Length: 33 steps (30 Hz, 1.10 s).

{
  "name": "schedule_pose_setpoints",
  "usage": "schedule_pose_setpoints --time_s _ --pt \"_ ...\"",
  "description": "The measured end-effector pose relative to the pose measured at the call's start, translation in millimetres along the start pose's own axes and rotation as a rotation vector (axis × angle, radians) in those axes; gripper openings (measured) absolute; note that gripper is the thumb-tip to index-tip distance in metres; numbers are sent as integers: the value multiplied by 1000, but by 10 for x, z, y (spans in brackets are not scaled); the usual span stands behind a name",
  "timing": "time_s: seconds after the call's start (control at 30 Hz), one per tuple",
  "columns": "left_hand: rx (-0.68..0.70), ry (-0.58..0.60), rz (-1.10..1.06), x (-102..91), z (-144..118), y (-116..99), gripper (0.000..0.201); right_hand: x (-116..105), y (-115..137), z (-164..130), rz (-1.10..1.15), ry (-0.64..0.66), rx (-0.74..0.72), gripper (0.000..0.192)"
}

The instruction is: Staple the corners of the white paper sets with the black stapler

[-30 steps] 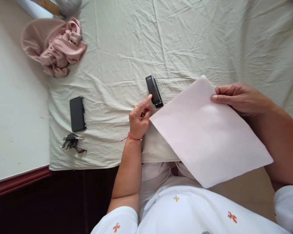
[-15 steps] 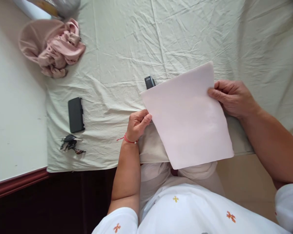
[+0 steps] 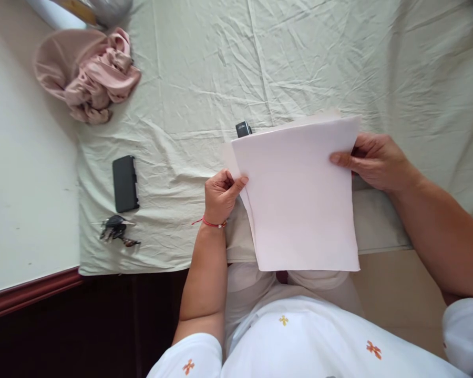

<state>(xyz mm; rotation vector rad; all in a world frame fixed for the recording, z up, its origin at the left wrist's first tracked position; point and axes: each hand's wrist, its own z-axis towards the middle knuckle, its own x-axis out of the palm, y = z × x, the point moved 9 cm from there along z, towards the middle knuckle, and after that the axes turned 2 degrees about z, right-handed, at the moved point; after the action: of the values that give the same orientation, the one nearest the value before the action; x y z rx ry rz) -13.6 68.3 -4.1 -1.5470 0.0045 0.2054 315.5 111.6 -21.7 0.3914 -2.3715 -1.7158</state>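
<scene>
Between my hands, above the bed's front edge, are sheets of white paper (image 3: 299, 199). They overlap a little out of line, so a second edge shows along the left side and the top. My left hand (image 3: 222, 197) pinches the left edge, thumb on top and a red string bracelet at the wrist. At the upper right edge my right hand (image 3: 374, 160) grips the paper, its thumb lying over the face and its fingers behind. A small black object (image 3: 243, 129) lies on the sheet, partly hidden behind the top edge of the paper.
The bed is covered by a pale green, wrinkled sheet (image 3: 197, 94). To the left lie a black phone-like case (image 3: 125, 184) and a bunch of keys (image 3: 117, 230). A pink bunched cloth (image 3: 98, 79) is at the upper left, near a white wall (image 3: 23, 173).
The paper has turned a little and now hangs straighter, with a second layer showing at its left and top edges. My left thumb has moved further onto the paper.
</scene>
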Motion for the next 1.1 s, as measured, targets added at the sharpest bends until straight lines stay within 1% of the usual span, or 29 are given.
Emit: schedule_pose_setpoints --time_s 0.17,0.23,0.33,0.4,0.5,0.6,0.7,0.77,0.87,0.97,1.1 --pt "-5 -22 -29 -41 19 62 47 -11 -5 -8 -65 -11 33 71" --pt "16 -43 -42 -58 31 59 51 -19 -13 -7 -82 -12 36 70" --pt "50 -109 -62 -104 38 33 58 -30 -21 -1 -101 -12 34 69" --pt "70 -133 -48 -118 35 7 54 -33 -21 2 -111 -10 34 69" --pt "76 -109 -17 -103 30 -4 42 -35 -14 4 -119 -10 30 70" --pt "67 -87 -22 -109 18 18 36 -38 -16 5 -117 -13 24 72" --pt "50 -67 -45 -119 4 55 33 -44 -21 5 -116 -17 20 71" --pt "43 -50 -35 -112 0 67 34 -49 -22 4 -113 -20 18 71" --pt "78 -30 1 -87 6 27 35 -46 -24 8 -111 -17 20 70" --pt "119 -1 42 -47 16 -21 27 -35 -32 20 -114 -9 26 70" --pt "99 12 56 -38 32 16 26 -25 -54 19 -118 -2 51 71"
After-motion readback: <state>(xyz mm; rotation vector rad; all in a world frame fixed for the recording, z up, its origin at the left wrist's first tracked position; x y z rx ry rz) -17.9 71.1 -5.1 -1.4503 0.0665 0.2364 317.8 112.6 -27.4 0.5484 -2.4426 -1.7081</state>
